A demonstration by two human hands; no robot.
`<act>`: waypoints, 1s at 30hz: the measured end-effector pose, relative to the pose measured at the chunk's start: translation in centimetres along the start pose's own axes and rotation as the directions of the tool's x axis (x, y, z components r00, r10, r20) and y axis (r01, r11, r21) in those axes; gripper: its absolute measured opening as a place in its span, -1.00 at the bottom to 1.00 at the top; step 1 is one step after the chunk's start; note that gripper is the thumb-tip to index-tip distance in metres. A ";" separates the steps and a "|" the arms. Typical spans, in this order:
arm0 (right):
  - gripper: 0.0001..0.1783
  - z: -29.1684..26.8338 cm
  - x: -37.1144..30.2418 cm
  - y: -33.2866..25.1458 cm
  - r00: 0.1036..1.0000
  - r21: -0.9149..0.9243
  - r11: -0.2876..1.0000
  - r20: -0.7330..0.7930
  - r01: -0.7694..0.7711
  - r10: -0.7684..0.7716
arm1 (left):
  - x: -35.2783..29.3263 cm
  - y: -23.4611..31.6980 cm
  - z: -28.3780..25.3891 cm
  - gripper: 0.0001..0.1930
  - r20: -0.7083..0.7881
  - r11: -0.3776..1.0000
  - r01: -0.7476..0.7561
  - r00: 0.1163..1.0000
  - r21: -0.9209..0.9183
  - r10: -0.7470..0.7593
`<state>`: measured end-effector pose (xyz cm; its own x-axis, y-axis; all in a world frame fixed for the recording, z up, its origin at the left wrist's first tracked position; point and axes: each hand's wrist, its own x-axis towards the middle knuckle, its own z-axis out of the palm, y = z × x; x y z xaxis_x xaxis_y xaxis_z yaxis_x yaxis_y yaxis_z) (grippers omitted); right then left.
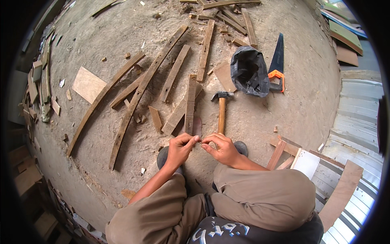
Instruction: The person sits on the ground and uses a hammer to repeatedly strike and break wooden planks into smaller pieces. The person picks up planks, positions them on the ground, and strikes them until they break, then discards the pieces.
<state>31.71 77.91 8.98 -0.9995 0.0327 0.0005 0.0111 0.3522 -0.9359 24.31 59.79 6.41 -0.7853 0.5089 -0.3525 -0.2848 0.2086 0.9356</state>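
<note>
My left hand (181,147) and my right hand (223,149) meet above my knees, fingertips nearly touching. Each is closed in a pinch. Whatever lies between the fingers is too small to make out. Just beyond them, an upright-looking wooden batten (190,101) rests against another plank (178,114) on the ground. A claw hammer (222,114) with a wooden handle lies past my right hand, its head pointing away from me.
A black plastic bag (239,79) stands with its mouth open beside a handsaw (277,55) with an orange and black handle. Long wooden strips (150,81) lie across the dirt floor at left. A wooden frame (277,154) and corrugated metal sheet (357,118) sit at right.
</note>
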 end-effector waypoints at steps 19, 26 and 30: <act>-0.85 -7.1 3.9 3.2 0.868 0.012 0.979 -0.460 -0.206 0.188 | 1.7 1.5 -0.7 -0.70 -0.019 0.977 0.131 0.991 -0.169 -0.136; -0.65 -12.9 3.6 7.2 0.721 0.124 0.880 -0.527 -0.459 0.450 | 4.9 -3.0 -9.7 -0.58 -0.490 0.814 0.140 0.850 0.563 0.193; -0.50 -8.2 0.7 9.0 0.807 -0.283 0.792 -0.440 -0.541 0.394 | 5.6 -4.3 -10.0 -0.39 -0.467 0.643 0.287 0.876 0.710 0.124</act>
<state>31.36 88.74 3.49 -0.7887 0.5765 -0.2137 0.5581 0.5256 -0.6420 15.62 53.43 0.61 -0.9796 0.0818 -0.1838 -0.0185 0.8731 0.4872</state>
